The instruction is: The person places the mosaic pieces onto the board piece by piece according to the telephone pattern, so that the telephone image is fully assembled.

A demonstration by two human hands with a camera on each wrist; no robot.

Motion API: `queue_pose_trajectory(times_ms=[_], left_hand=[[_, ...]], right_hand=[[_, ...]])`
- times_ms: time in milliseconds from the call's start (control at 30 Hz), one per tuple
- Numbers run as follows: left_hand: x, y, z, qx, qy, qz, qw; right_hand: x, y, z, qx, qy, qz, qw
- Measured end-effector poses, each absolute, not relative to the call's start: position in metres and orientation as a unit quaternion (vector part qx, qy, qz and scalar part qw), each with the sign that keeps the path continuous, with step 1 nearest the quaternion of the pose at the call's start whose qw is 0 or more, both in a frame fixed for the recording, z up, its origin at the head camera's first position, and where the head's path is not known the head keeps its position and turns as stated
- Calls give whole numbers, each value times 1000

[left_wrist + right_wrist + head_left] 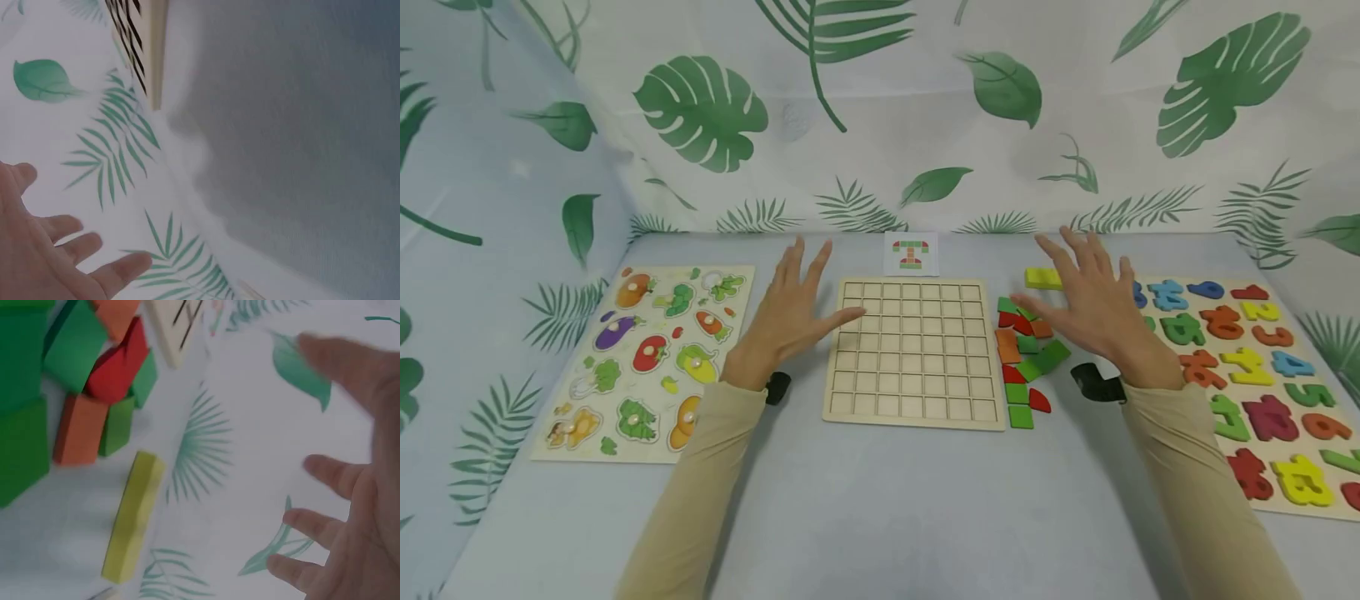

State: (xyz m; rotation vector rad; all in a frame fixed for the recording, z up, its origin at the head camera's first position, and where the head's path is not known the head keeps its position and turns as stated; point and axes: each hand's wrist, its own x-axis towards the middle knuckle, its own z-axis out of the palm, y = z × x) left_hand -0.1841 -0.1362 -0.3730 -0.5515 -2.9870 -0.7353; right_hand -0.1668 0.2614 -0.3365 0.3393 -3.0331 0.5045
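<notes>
A square wooden grid board (912, 350) lies in the middle of the table, its cells bare. Fingers spread, my left hand (788, 315) hovers by the board's left edge and holds nothing; the left wrist view also shows this hand (56, 256) with fingers apart. My right hand (1093, 304), likewise spread and holding nothing, hovers over the right side of a loose heap of red, green and orange blocks (1017, 393). Near its fingers is a yellow bar block (1043, 278), seen too in the right wrist view as a long yellow block (133, 519).
Behind the board is a small pattern card (911, 254) with a red, green and orange design. A vegetable puzzle board (625, 383) lies at left, a letter and number puzzle board (1270, 333) at right. A leaf-printed cloth (880, 108) hangs behind.
</notes>
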Motion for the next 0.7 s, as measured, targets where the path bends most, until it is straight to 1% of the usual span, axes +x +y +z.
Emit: queue_pose_trajectory(times_ms=[167, 300, 367, 467, 700], left_hand=[[-173, -130, -371, -190, -938, -284, -63], [-160, -129, -369, -215, -913, -326, -113], [-154, -130, -368, -224, -907, -333, -126], [-147, -131, -368, -228, -904, -333, -139], [-146, -131, -378, -236, -895, -338, -170]], right_hand=[[-163, 258, -330, 135, -976, 173, -1], [-161, 255, -327, 152, -969, 187, -56], [-161, 253, -327, 151, -966, 190, -87], [-162, 251, -331, 153, -964, 191, -105], [-163, 249, -347, 158, -959, 207, -113]])
